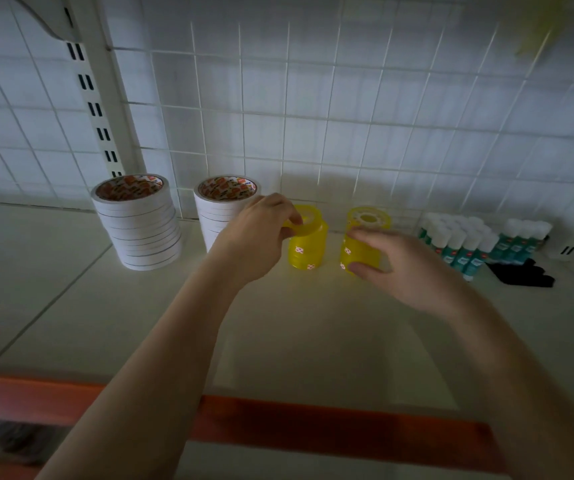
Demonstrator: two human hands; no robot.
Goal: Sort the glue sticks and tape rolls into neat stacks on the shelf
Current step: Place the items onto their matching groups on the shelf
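Two hands working: left hand (261, 233) is pinching a loose yellow roll (294, 227) at the top of the left yellow stack (308, 249); right hand (396, 268) is cupping the right yellow stack (365, 237), thumb low, fingers round it. Rolls prob. light, stiff, slick film, so grip by outer rim, w/ care vs. toppling. White tape stacks (138, 223) are sitting left on the shelf (70, 306), glue sticks (462, 242) right.

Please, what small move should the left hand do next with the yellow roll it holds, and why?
Probably lower it flat onto its stack. The left hand pinches a single yellow tape roll, tilted at the top edge of the left yellow stack, not yet seated. The right hand grips the right yellow stack.
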